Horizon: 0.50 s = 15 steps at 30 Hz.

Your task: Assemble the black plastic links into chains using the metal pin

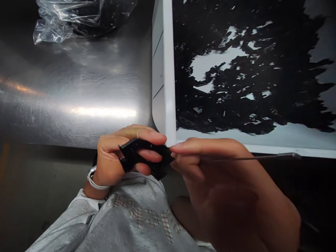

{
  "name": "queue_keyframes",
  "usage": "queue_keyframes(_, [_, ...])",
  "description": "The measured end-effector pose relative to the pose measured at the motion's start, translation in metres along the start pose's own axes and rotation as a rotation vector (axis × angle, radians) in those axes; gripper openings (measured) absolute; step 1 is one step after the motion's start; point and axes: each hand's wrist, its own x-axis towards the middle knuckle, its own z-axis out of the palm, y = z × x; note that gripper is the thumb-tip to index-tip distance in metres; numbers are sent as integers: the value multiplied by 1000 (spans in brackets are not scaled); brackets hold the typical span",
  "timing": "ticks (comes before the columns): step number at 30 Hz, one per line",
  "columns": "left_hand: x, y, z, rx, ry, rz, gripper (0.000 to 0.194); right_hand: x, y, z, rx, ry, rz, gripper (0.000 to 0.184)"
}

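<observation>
My left hand (111, 155), closed, grips a black plastic part (131, 150) with cut-outs, in front of my body. Some of my fingers show through and around its openings. Pinched at the part's right end is my right hand (210, 168), its fingertips touching or very near the plastic. A thin metal rod-like tool (262, 157) passes through the right hand and sticks out to the right, ending in a thicker tip. The tool's other end is hidden by the fingers, so its exact kind cannot be made out.
A white bin (170, 70) on the right holds a heap of small black plastic parts (249, 80). On the left lies a scratched metal tabletop (78, 77), with a clear plastic bag (70, 17) of dark contents at its back.
</observation>
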Motion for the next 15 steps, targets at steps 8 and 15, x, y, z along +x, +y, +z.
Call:
queue_keyframes(8, [0,14,8,-30,-187,206,28,2,-2,10,282,-205,126,23])
queue_keyframes(15, [-4,0,1,-169,-207,215,30,5,1,14,765,-247,377,17])
